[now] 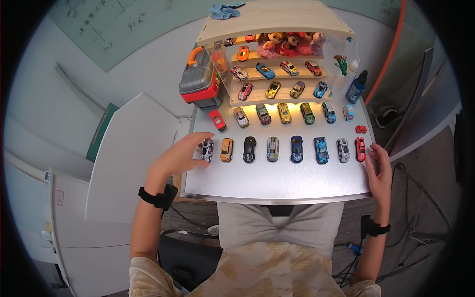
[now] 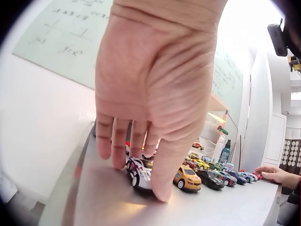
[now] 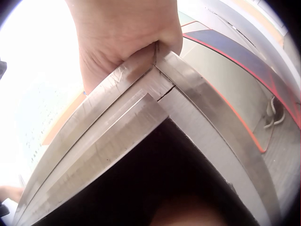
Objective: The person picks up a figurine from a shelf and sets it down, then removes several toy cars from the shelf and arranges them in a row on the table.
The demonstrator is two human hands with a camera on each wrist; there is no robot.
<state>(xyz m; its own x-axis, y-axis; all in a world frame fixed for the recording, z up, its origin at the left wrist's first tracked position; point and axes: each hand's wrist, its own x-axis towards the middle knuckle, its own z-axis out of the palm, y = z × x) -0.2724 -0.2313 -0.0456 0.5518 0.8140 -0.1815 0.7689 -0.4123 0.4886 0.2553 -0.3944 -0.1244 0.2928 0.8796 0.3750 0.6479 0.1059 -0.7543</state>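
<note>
A row of toy cars stands on the metal tabletop (image 1: pixel 277 183). My left hand (image 1: pixel 180 153) is at the row's left end, its thumb and fingers (image 2: pixel 120 155) holding the white patterned toy car (image 1: pixel 207 151) by its two ends. Beside that car stands an orange toy car (image 1: pixel 226 150), apart from the hand. My right hand (image 1: pixel 380 171) rests loosely at the table's right edge, fingertips close to the red toy car (image 1: pixel 360 149) at the row's other end. In the right wrist view the table's corner hides its fingers.
Behind the row come a second row with a green car (image 1: pixel 307 113) and a lit wooden shelf (image 1: pixel 277 73) with more cars and dolls. A grey-red toolbox (image 1: pixel 200 81) stands at the left, a dark spray bottle (image 1: pixel 357 88) at the right. A small red car (image 1: pixel 361 129) sits near the right edge.
</note>
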